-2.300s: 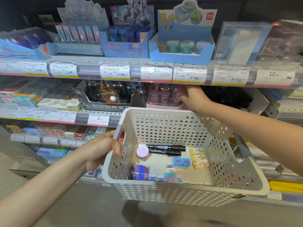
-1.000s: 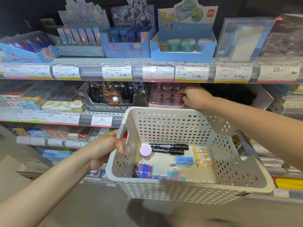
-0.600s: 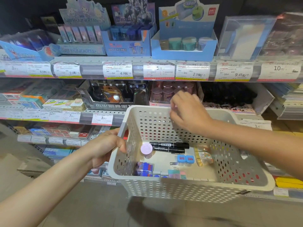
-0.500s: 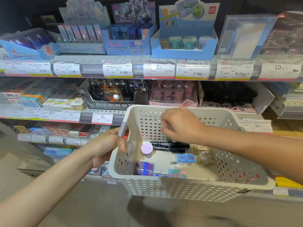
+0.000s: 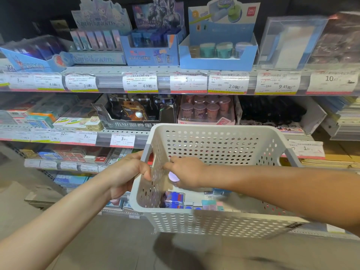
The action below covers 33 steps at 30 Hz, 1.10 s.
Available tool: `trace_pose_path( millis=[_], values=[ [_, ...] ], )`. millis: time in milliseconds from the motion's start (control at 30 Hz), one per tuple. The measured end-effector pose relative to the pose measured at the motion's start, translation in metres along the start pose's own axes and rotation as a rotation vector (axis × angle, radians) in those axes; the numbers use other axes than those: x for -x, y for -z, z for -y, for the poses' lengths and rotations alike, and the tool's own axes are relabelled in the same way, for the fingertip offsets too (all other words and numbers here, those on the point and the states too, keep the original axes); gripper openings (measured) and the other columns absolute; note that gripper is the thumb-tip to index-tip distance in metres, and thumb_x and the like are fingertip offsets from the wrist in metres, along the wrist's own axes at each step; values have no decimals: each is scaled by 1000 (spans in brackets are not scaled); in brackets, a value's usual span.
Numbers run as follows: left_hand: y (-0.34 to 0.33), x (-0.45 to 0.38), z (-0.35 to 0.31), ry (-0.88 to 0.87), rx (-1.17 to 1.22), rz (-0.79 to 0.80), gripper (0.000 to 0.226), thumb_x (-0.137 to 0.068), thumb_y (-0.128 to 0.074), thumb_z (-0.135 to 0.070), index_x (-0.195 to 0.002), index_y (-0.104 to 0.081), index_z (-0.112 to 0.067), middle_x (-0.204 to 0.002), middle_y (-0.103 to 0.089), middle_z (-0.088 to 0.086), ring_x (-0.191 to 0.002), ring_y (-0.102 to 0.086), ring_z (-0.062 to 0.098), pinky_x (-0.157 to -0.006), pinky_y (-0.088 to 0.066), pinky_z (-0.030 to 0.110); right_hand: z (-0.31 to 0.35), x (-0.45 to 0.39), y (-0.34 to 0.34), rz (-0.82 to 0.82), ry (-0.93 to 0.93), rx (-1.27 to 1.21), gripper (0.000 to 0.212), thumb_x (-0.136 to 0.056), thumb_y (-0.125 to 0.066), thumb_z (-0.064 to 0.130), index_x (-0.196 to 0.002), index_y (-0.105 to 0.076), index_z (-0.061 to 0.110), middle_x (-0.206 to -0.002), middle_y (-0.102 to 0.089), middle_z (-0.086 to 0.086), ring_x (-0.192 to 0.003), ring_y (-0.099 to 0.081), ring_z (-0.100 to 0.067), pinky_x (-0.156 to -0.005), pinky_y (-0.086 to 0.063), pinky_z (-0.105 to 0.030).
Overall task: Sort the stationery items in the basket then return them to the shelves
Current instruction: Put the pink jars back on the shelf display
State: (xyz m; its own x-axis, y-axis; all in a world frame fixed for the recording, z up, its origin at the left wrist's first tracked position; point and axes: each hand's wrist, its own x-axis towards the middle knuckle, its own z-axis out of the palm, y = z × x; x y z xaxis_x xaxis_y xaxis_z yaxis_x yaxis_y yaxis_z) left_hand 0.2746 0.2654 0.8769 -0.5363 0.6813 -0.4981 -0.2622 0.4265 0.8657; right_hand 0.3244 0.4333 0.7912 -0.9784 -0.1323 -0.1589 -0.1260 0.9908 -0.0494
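My left hand point(image 5: 127, 173) grips the left rim of a white perforated basket point(image 5: 220, 221) held in front of the shelves. My right hand point(image 5: 188, 172) is down inside the basket with its fingers closed around a small pink lidded cup point(image 5: 173, 176). Blue-and-red packets point(image 5: 173, 198) and pastel erasers point(image 5: 211, 205) lie on the basket floor near the front wall. My right forearm hides the black markers and the yellow packs. On the middle shelf, a pink tray point(image 5: 206, 111) holds several matching cups.
Three shelf levels carry display boxes behind price-tag strips point(image 5: 140, 82). A black display box point(image 5: 136, 112) stands left of the pink tray, and dark pens point(image 5: 270, 114) lie to its right. Grey floor point(image 5: 116, 246) lies below the basket.
My right hand left the pink tray on the middle shelf, came down into the basket and closed on the pink lidded cup. My left hand kept its hold on the rim.
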Motion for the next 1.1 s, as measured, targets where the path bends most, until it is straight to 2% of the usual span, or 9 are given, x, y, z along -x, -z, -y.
trace_pose_path(
  millis=[100,267,433,600,767,867,967,1000,1100],
  values=[
    [0,1,-1,-1,-10,6,64,-46,-49,3,-102,-67,-20,-79,-69,18,-66,-64,31,-64,-55,39,-2,-1,-1,13,-10,-81,31,-84,-61,20,-111,-50,10,-106,-57,-9,-91,-59,-32,-60,-40,-31],
    [1,0,-1,4,-19,10,64,-46,-49,3,-104,-65,-17,-81,-67,21,-65,-64,31,-60,-56,35,-12,15,25,-49,-37,-321,29,-74,-67,20,-100,-57,14,-98,-63,-5,-88,-60,-25,-71,-51,-36],
    [2,-2,2,3,-21,3,59,-47,-48,3,-99,-66,-19,-74,-68,15,-65,-64,28,-56,-54,34,-28,52,69,-382,-19,-645,27,-80,-69,19,-104,-59,13,-100,-62,0,-89,-56,-13,-75,-43,-27],
    [2,-5,2,7,-38,-14,59,-46,-49,2,-99,-66,-18,-84,-69,18,-79,-64,35,-70,-55,44,-62,73,85,-632,-132,-537,34,-86,-64,25,-114,-51,12,-107,-49,1,-99,-48,-12,-83,-40,-23],
    [2,-5,1,18,-63,-7,62,-47,-50,1,-105,-64,-14,-92,-67,22,-84,-65,38,-76,-55,48,-97,73,85,-609,-315,-469,36,-89,-59,19,-122,-46,10,-113,-47,-6,-104,-48,-20,-84,-37,-24],
    [2,-4,2,13,-72,-11,62,-47,-50,1,-106,-64,-14,-90,-68,22,-82,-65,37,-77,-55,50,-119,67,83,-554,-448,-435,40,-91,-57,19,-128,-46,12,-128,-46,-14,-118,-44,-27,-94,-35,-27],
    [0,-1,1,4,-87,-27,62,-46,-51,1,-103,-66,-18,-86,-69,20,-79,-65,36,-82,-51,54,-134,59,85,-526,-486,-406,10,-91,-57,16,-99,-54,21,-100,-54,-6,-101,-47,-27,-79,-35,-27],
    [0,0,1,4,-90,-33,63,-46,-51,1,-104,-66,-18,-87,-69,21,-79,-65,37,-84,-50,58,-136,56,86,-538,-490,-405,8,-90,-59,15,-96,-53,16,-97,-55,-4,-98,-48,-26,-76,-35,-26],
    [0,2,1,9,-90,-43,64,-46,-51,1,-104,-66,-19,-88,-68,23,-79,-64,38,-86,-48,59,-139,48,92,-559,-521,-392,40,-88,-57,6,-127,-50,7,-126,-54,-10,-114,-51,-26,-88,-37,-24]
  ],
)
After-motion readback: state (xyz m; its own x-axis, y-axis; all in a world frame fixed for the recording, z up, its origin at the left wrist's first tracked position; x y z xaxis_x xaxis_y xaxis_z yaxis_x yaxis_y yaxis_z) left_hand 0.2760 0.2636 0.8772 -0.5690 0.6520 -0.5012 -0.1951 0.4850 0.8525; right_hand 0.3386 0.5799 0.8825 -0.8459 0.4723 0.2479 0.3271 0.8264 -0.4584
